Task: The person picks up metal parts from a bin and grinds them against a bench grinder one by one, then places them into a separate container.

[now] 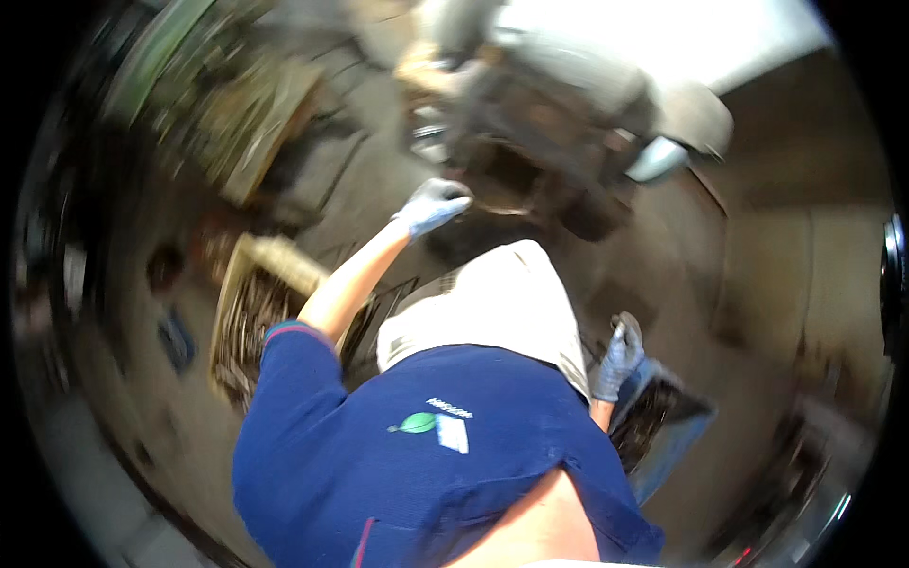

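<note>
My left hand [436,205], in a grey-blue work glove, reaches forward in front of a dark machine [530,133]. Its fingers are curled closed; whatever they hold, if anything, is hidden. Low at my right side is my right hand [620,358], gloved alike, beside a blue bin [696,426] with dark pieces in it. The fingers there are bent together, and nothing I can name shows between them. Motion blur smears both hands and the machine.
A pale wooden crate [227,312] full of thin dark pieces stands on my left. Farther left is another heaped crate [246,142]. A rounded grey lamp-like cover [696,118] juts out at the upper right. Along the right runs a brownish wall [805,256].
</note>
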A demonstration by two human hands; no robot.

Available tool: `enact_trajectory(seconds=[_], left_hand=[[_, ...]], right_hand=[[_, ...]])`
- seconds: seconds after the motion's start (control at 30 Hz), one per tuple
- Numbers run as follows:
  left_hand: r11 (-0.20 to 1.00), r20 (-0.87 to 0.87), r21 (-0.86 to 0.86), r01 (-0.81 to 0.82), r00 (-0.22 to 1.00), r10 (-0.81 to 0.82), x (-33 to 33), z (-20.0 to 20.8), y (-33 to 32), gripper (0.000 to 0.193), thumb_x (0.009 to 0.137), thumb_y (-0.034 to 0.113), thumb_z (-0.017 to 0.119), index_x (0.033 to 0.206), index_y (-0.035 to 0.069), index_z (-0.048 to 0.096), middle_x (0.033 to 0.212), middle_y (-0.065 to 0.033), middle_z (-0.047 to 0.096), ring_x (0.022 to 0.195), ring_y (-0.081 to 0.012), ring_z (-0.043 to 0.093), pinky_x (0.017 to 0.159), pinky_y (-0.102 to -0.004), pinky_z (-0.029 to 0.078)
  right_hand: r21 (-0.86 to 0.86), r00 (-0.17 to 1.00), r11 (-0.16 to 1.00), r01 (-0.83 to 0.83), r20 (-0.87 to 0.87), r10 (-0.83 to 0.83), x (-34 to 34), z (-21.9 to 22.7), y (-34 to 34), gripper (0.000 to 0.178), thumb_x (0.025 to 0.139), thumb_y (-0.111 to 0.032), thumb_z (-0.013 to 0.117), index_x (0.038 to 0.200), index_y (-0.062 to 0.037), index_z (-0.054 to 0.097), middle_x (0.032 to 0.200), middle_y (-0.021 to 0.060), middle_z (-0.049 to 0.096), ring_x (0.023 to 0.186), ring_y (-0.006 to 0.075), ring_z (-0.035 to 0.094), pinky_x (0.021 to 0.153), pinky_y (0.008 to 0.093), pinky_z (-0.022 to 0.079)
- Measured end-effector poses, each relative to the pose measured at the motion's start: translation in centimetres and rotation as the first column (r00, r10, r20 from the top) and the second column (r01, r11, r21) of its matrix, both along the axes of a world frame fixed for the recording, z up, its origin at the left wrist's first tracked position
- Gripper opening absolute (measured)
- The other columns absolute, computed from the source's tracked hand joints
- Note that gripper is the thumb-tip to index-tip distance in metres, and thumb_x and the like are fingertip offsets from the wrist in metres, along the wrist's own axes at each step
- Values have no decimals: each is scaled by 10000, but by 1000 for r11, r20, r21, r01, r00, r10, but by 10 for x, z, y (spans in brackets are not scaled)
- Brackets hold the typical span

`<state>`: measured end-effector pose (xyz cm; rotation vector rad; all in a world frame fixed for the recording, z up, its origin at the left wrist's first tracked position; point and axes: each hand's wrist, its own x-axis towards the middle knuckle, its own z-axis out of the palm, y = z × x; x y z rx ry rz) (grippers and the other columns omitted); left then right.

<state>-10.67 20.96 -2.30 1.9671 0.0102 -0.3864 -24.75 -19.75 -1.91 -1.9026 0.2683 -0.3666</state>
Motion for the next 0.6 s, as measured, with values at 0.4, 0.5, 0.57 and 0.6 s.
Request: enact_trajectory(seconds=[0.4,0.5,0.57,0.6], left_hand=[[369,195,300,-880,435,879,-296,-1,252,221,799,224,598,912,50,672,773,-122,671,691,-237,640,670,-326,488],[345,150,441,-829,447,882,-336,-7,251,224,782,216,613,927,56,674,795,-139,666,740,-225,641,698,-325,482],[405,73,586,-702,544,836,-345,-10,247,267,762,228,626,966,64,677,872,-168,670,823,-265,650,773,-334,486],[403,66,625,-668,560,826,-348,-16,245,264,765,234,633,952,52,675,881,-172,667,824,-276,646,774,-343,484]], right_hand=[[419,801,850,-320,-359,479,78,-42,41,320,903,-165,583,1144,44,572,943,109,621,803,156,597,757,278,512],[372,764,853,-366,-404,503,90,-45,50,344,905,-197,585,1149,45,570,958,118,619,814,164,601,760,279,515],[332,734,847,-416,-427,528,96,-42,57,370,907,-211,583,1169,49,552,999,130,609,845,173,600,784,279,509],[313,719,840,-443,-437,541,100,-39,61,384,908,-219,582,1179,51,543,1020,135,604,861,178,599,797,279,507]])
